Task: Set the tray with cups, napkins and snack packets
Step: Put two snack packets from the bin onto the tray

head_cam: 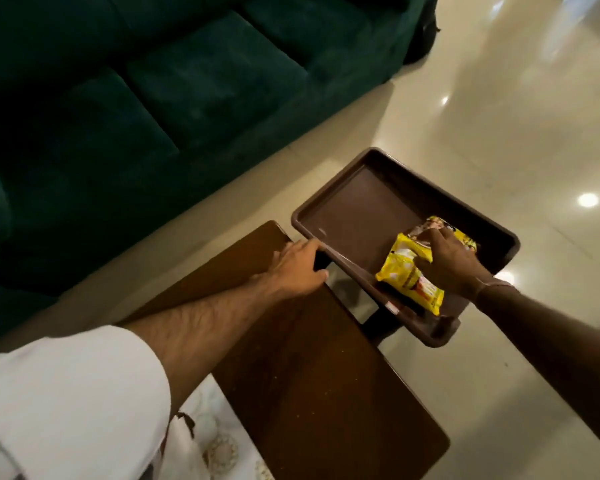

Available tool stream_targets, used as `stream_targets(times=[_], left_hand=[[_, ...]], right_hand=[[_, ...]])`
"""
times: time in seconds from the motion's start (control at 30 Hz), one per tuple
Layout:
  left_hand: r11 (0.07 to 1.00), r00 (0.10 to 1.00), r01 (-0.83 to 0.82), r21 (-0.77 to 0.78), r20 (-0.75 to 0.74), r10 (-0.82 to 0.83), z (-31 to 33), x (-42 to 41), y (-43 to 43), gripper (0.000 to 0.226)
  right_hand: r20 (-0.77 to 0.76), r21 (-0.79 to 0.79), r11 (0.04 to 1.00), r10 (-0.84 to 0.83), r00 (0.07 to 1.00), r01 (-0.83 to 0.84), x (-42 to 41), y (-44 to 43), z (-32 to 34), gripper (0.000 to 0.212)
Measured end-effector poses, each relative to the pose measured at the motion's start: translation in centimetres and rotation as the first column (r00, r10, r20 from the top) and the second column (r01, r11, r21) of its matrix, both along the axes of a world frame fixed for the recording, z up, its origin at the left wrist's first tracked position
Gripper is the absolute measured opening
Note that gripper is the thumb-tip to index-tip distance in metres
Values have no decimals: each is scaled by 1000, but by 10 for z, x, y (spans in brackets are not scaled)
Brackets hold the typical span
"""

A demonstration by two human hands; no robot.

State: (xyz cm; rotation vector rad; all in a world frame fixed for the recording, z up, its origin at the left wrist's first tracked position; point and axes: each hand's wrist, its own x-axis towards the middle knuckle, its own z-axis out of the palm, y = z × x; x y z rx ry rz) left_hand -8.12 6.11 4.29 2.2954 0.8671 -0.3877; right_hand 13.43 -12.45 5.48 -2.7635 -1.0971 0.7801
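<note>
- Brown tray (357, 206) hanging well past the table (312, 375) edge over the pale floor (499, 116); probably only its near-left rim resting on the wood, hence the need for a steadying hand.
- Left hand (293, 266) laid at the table's far corner, fingers together and curled over the tray's near-left rim, thumb alongside; apparently a clamp to stop the tray tipping while the other side takes weight.
- Right hand (454, 265) down on the yellow packets (409, 271), fingers spread across the top, tips on the brownish far end; whether pinching or merely pressing flat, cannot tell.
- Packets lying inside the tray at its near-right end, close against the rim, one lower corner reaching the rim's lip; likely two overlapping, though the count is unclear under the hand.
- Placement at one end seemingly chosen to leave the far-left bulk of the tray floor bare for what comes later.
- No cups or napkins anywhere in view, so an early stage: snacks going in first, the rest not yet begun.
- Risk as judged: load sitting on the overhanging part, so any release by the left hand could let the tray pivot off the edge.
- Dark green sofa (153, 98) beyond, well apart from the tray, and playing no part.
- White sleeve (66, 393) pushed up the left forearm, clear of the work.
</note>
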Motion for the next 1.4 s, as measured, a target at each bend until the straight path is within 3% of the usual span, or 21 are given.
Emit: stream_targets(times=[0.1, 0.2, 0.3, 0.37, 0.43, 0.5, 0.57, 0.63, 0.7, 0.77, 0.9, 1.0, 1.13, 1.23, 1.4], left_hand=[[1000, 995, -6, -19, 101, 8, -19, 39, -22, 36], [997, 988, -44, -63, 146, 52, -34, 78, -45, 31], [986, 989, -92, -141, 102, 107, -44, 108, -64, 41], [973, 990, -120, -197, 46, 131, -50, 126, -74, 54], [961, 987, -150, -231, 14, 158, -55, 139, -82, 65], [951, 980, -196, -238, -14, 199, -59, 150, -88, 73], [921, 961, -277, -275, -61, 271, -63, 156, -91, 76], [863, 939, -343, -372, -105, 328, -68, 156, -90, 66], [773, 916, -390, -500, -130, 378, -73, 155, -89, 46], [696, 886, -437, -570, -136, 444, -73, 152, -87, 45], [516, 811, -497, -698, -162, 562, -68, 145, -80, 65], [393, 761, -500, -772, -175, 624, -64, 138, -76, 63], [266, 678, -480, -836, -161, 717, -51, 123, -71, 65], [143, 637, -432, -890, -189, 747, -31, 98, -61, 55], [-207, 564, -157, -966, -260, 784, -1, 25, -35, 44]], right_hand=[[23, 55, 975, -218, 976, 217, 22, -22, -25, 49], [-2, 125, 880, -462, 887, 459, 34, -40, -44, 57], [-125, 163, 732, -650, 750, 661, 41, -50, -58, 71], [-282, 134, 577, -757, 589, 806, 45, -51, -64, 77], [-434, 96, 447, -785, 442, 889, 46, -49, -67, 78], [-536, 78, 404, -753, 380, 911, 48, -47, -71, 71], [-640, 75, 364, -697, 324, 929, 50, -45, -79, 50], [-734, 61, 291, -635, 240, 955, 50, -43, -82, 32], [-803, 46, 237, -569, 177, 970, 49, -42, -81, 28], [-843, 68, 201, -512, 164, 977, 49, -42, -81, 33], [-891, 96, 141, -429, 149, 985, 46, -42, -72, 39], [-908, 105, 108, -396, 140, 989, 47, -39, -58, 39], [-926, 133, 139, -335, 173, 981, 48, -37, -36, 43], [-947, 130, 166, -273, 173, 977, 42, -34, -17, 44], [-969, 135, 325, -155, 194, 936, 16, -22, 8, 46]])
